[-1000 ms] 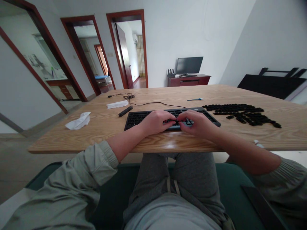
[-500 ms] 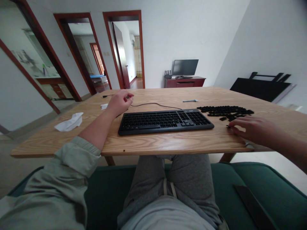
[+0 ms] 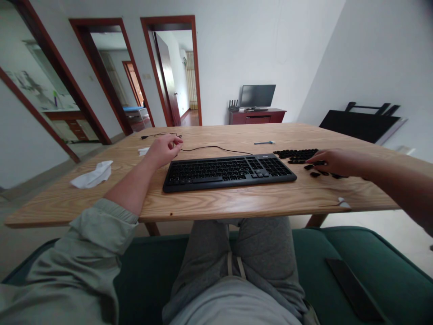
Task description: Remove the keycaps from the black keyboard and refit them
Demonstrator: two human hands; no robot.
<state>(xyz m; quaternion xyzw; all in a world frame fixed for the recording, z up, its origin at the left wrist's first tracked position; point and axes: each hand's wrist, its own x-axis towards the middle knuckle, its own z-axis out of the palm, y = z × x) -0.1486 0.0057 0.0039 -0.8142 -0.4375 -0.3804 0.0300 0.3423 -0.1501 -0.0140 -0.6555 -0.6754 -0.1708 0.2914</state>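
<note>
A black keyboard (image 3: 230,179) lies flat in front of me, its cable (image 3: 216,146) running off behind it to the left. My left hand (image 3: 164,150) rests just past its left end with fingers curled in; whatever may be between them is hidden. Rows of loose black keycaps (image 3: 286,154) are laid out to the right of the keyboard. Over them, my right hand (image 3: 333,161) reaches in from the right, fingertips closed low on a keycap among the rows and covering part of them. Several stray keycaps (image 3: 315,174) lie just below that hand.
A thin blue tool (image 3: 264,142) with a pale end lies behind the keycaps. Crumpled white tissue (image 3: 93,175) and a smaller white piece (image 3: 143,151) are on the left of the wooden table (image 3: 209,207). The cable's plug (image 3: 144,137) sits near the far left edge.
My right hand has moved up and to the left, from the near side of the keycaps to over their rows. My left hand has stayed nearly still; the view has shifted slightly.
</note>
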